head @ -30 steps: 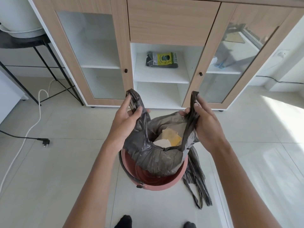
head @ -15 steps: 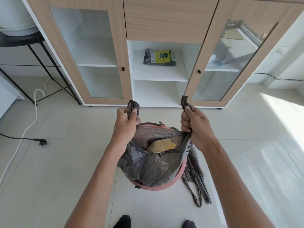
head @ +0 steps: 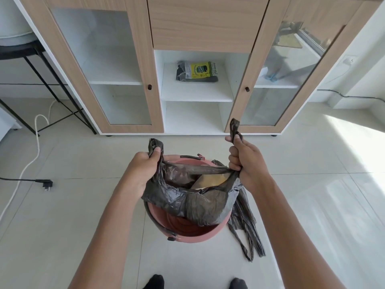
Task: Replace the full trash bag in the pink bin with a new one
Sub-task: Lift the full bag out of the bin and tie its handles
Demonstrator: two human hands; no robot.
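evidently each fist is clenched on one handle, left hand (head: 143, 170) and right hand (head: 245, 163) pulling apart, so the full trash bag (head: 200, 205) hangs half-lifted over the pink bin (head: 187, 234), while the new bag (head: 245, 226) lies beside it, ready.

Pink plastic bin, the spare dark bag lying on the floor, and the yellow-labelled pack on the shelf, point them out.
Pink plastic bin (head: 188, 238): head view, near rim.
Spare dark bag on the floor (head: 246, 230): head view, crumpled body right of the bin.
Yellow-labelled pack (head: 200, 70): head view, yellow label.
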